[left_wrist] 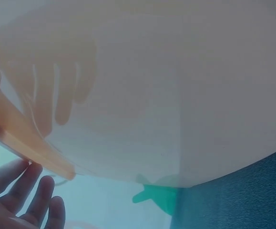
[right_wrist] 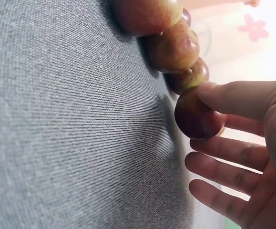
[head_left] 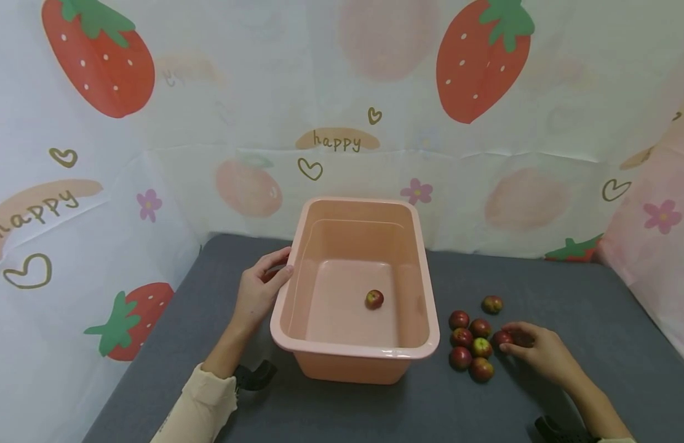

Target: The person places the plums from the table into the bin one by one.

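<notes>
A pink plastic basin (head_left: 347, 363) stands on the dark grey cloth, with one small apple (head_left: 374, 299) on its floor. My left hand (head_left: 259, 286) touches the basin's left rim with thumb and fingertips. In the left wrist view, the left fingers (left_wrist: 35, 191) lie fairly straight along the outer edge of the rim (left_wrist: 33, 148). To the right of the basin, my right hand (head_left: 541, 354) pinches a dark red apple (right_wrist: 195, 117) between thumb and index finger, its other fingers spread. The pinched apple is beside a cluster of several red and yellow-green apples (head_left: 480, 328).
One apple (head_left: 492, 304) lies a little behind the cluster. A white printed curtain (head_left: 342, 92) with strawberries and hearts closes off the back and both sides of the cloth-covered table (head_left: 364, 412).
</notes>
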{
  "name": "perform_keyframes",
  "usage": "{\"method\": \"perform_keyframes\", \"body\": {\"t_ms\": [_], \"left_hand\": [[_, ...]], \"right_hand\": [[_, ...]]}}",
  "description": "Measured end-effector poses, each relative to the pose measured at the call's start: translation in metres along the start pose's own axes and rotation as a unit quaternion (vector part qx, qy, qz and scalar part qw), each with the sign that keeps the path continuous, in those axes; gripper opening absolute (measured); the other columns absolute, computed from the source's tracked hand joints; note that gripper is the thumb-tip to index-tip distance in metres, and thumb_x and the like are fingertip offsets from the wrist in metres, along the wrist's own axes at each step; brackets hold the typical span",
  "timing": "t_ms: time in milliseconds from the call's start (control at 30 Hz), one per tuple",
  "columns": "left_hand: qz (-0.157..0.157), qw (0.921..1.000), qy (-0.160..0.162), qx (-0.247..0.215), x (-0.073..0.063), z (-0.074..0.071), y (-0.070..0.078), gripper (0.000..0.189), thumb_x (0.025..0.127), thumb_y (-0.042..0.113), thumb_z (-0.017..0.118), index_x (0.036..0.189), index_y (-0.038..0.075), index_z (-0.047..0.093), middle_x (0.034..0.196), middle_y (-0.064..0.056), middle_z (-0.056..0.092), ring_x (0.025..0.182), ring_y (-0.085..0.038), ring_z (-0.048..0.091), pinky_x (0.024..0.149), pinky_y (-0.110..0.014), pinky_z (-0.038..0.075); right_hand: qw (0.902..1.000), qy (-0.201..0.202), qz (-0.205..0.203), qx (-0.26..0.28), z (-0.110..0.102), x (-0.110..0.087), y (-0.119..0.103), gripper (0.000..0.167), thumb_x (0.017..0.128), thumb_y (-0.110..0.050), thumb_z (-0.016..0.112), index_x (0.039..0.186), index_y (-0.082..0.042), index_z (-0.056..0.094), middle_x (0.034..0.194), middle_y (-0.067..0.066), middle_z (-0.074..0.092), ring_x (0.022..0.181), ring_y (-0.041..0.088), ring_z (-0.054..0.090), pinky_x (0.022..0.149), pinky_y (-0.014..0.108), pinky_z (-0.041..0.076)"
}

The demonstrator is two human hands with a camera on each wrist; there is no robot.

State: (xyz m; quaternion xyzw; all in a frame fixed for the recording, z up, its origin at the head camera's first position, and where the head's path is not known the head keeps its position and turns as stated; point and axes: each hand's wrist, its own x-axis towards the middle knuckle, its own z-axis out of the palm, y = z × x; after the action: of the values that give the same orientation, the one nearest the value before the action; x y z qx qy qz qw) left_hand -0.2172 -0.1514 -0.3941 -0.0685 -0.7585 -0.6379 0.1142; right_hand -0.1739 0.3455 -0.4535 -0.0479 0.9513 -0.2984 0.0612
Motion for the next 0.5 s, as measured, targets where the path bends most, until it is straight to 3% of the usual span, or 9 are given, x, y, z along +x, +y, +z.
{"method": "perform_keyframes", "body": {"t_ms": [267,500], "left_hand": [[-0.015,0.9998,0.008,-0.008,0.0004,0.0018,-0.0011,0.041,0.093,0.013,0.064,0.134,0.004,0.059,0.128,-0.019,0.060,0.115,-0.032,0.061,0.081,-0.014,0.054],[-0.009,0.9998,0.012,-0.012,0.0008,0.0022,-0.0026,0.041,0.093,0.012,0.065,0.133,0.004,0.059,0.127,-0.019,0.061,0.114,-0.034,0.062,0.081,-0.014,0.055]], "right_hand": [[1.0000,0.008,0.004,-0.003,-0.0013,-0.0010,-0.0001,0.045,0.086,-0.030,0.074,0.118,0.001,0.065,0.099,0.013,0.073,0.086,0.021,0.068,0.065,0.028,0.051],[0.9999,0.012,0.008,-0.003,-0.0063,0.0000,-0.0006,0.048,0.086,-0.032,0.074,0.118,0.002,0.064,0.099,0.015,0.071,0.084,0.020,0.067,0.064,0.030,0.052]]}}
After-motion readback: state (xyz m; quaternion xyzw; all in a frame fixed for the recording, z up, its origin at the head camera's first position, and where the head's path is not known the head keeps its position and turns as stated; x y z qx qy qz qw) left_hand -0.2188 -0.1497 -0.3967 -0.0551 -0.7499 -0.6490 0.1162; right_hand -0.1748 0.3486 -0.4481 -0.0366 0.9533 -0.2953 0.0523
